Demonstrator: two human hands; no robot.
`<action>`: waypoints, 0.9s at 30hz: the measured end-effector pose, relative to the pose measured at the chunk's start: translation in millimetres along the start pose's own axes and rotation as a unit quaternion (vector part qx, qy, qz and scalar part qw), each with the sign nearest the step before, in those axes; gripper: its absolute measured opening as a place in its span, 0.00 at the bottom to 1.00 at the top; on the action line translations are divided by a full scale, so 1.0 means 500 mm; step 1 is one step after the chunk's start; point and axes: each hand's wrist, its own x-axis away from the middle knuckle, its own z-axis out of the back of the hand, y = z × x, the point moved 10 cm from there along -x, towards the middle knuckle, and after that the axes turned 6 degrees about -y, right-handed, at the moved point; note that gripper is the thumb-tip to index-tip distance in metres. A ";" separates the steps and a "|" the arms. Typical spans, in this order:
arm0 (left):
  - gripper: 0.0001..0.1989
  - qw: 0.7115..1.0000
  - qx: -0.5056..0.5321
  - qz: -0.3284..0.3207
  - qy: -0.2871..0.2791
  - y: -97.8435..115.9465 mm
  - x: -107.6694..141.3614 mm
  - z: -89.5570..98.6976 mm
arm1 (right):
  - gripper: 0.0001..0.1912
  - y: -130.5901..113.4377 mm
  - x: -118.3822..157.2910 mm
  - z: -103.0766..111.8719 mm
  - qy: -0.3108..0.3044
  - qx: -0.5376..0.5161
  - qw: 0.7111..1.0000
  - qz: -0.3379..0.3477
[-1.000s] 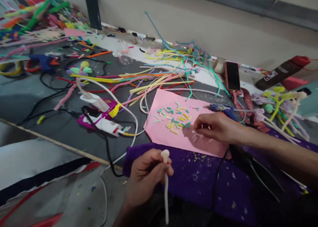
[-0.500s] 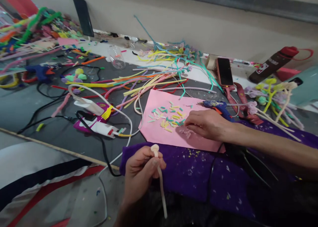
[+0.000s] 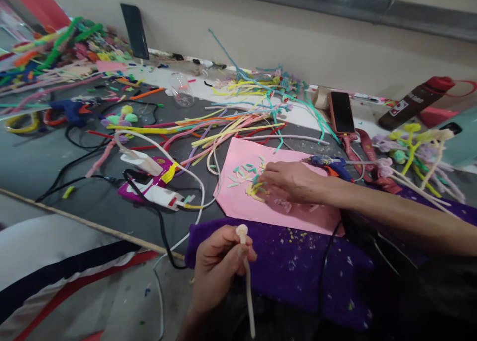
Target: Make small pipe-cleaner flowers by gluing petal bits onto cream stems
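Between thumb and fingers, my left hand (image 3: 219,264) pinches a cream pipe cleaner (image 3: 249,296) whose top end is coiled into a small knob and whose stem hangs downward. My right hand (image 3: 288,182) is lowered over the pink sheet (image 3: 238,207), its fingers bent and pressed together at the short cut pipe cleaner pieces (image 3: 257,191). These pieces are yellow, teal and pale. Its fingertips are hidden, so what they hold does not show. A few pale lilac pieces (image 3: 283,205) lie below that hand.
A blue glue gun (image 3: 328,162) lies behind my right wrist. Long pipe cleaners (image 3: 219,132) spread across the grey table. On the left sits a purple power strip (image 3: 164,169) with cables. A phone (image 3: 342,112) and a dark bottle (image 3: 415,105) stand at the back right.
My right hand has moved left across the pink sheet, onto the cut pieces. My left hand still holds the cream pipe cleaner. The whole view has shifted slightly.
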 end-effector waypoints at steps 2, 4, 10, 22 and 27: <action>0.06 1.000 0.004 0.001 0.018 0.003 0.003 -0.001 | 0.10 -0.032 -0.001 -0.003 -0.006 0.000 0.999 0.037; 0.05 1.000 0.009 0.008 0.023 0.001 0.005 -0.002 | 0.11 -0.065 -0.002 -0.014 -0.020 0.010 0.996 0.082; 0.07 1.000 0.014 0.023 0.013 -0.007 0.005 0.001 | 0.12 -0.017 -0.010 0.026 0.052 -0.002 0.999 0.016; 0.05 1.000 0.013 0.004 0.011 -0.004 0.004 0.003 | 0.12 0.075 0.117 0.017 0.049 -0.091 0.992 -0.067; 0.05 1.000 -0.023 -0.014 -0.015 -0.003 -0.004 0.005 | 0.11 0.033 0.095 -0.010 0.012 -0.016 0.998 -0.053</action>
